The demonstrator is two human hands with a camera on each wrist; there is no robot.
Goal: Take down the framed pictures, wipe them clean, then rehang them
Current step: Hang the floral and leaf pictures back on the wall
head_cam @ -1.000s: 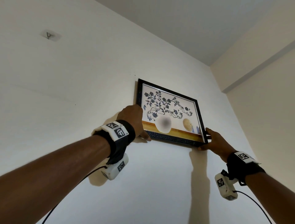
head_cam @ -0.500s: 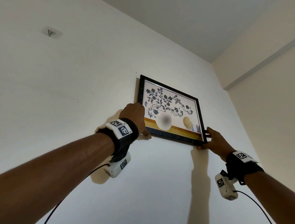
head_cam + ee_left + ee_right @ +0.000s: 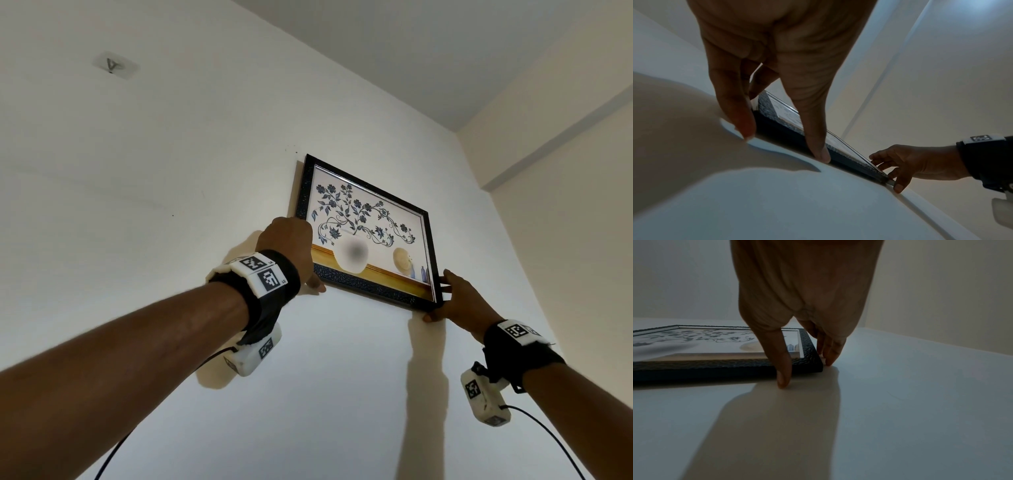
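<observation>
In the head view, the framed picture (image 3: 368, 233) was flat on the white wall (image 3: 137, 171), in the middle of the frame. It had a bumpy black frame, blue flowers on curly stems, a white vase and a yellow band. The left hand (image 3: 286, 245) gripped its lower left corner. The right hand (image 3: 459, 301) gripped its lower right corner. Both wrist bands (image 3: 262, 274) showed black-and-white square codes, with no readable words. A small hook (image 3: 111, 65) sat at the upper left.

In the left wrist view, the left hand's fingers (image 3: 735, 105) and thumb curled round the frame's corner.

In the right wrist view, the right hand's fingers (image 3: 828, 350) and thumb pinched the other corner.
</observation>
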